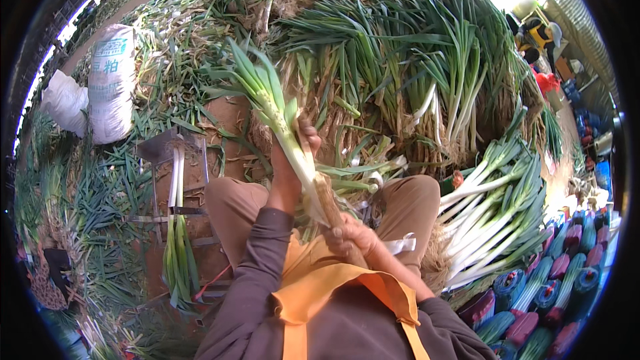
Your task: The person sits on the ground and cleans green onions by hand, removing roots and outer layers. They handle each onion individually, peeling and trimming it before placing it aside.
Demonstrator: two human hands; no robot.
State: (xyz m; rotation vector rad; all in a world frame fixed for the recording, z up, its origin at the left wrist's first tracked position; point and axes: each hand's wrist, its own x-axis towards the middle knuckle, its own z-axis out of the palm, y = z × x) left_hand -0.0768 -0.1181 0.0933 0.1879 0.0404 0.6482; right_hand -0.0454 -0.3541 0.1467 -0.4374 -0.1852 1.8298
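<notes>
A large leek (293, 156) slants across the view in front of me, its green leaves up and to the left, its pale stalk down toward my lap. My left hand (306, 137) is wrapped around the stalk just below the leaves. At the lower end, my right hand (351, 236) grips a strip of dry brown outer leaf (327, 199), which lies along the stalk and stands partly apart from it. The leek's root end is hidden behind my right hand. An orange apron (345, 280) spreads over my lap beneath.
Unpeeled leeks (390, 55) are heaped ahead. White-stalked leeks (485, 225) lie stacked by my right knee. A metal stand (170, 150) at left holds a few leeks. A sack bearing writing (111, 95) stands among leaf scraps (115, 180). Wrapped bundles (537, 285) fill the lower right.
</notes>
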